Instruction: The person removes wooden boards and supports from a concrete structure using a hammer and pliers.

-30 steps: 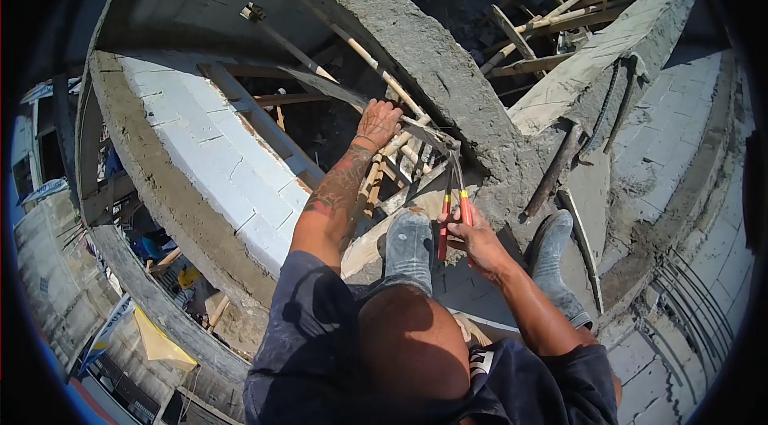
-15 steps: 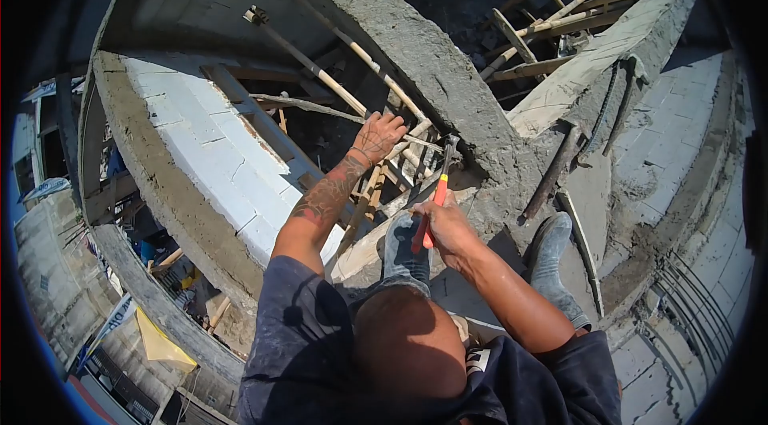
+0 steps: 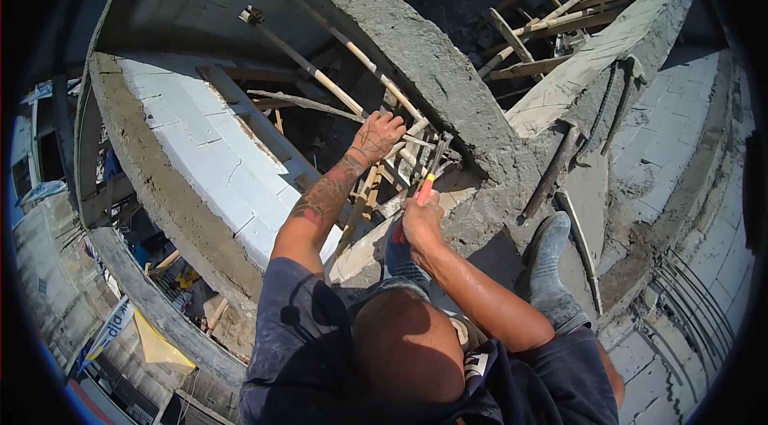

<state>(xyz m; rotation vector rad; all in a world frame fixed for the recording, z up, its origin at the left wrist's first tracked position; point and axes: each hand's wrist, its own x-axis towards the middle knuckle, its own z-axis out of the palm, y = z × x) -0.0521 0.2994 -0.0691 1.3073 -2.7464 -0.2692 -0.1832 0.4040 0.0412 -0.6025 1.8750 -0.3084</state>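
My right hand [image 3: 422, 223] is closed round the red and yellow handle of a hammer [image 3: 426, 185]. The hammer's metal head points away from me, beside the rough concrete beam and over a cluster of bamboo and wood pieces. My left hand [image 3: 379, 137], at the end of my stretched-out arm, is wrapped on a bamboo pole [image 3: 342, 97] where several sticks cross; its fingertips are partly hidden. A pale stick end [image 3: 418, 141] sticks out just right of that hand, near the hammer head.
A thick concrete beam [image 3: 400, 33] runs diagonally ahead, with dark openings on both sides. White block walls [image 3: 216, 145] stand to the left. Bent rebar and a rusty pipe [image 3: 552, 171] jut out at right. My grey boots [image 3: 554, 253] rest on concrete ledges. Wooden props [image 3: 552, 25] span the far opening.
My right hand has moved left and slightly away from me, and the hammer handle has shifted left with it. My left hand stays on the bamboo.
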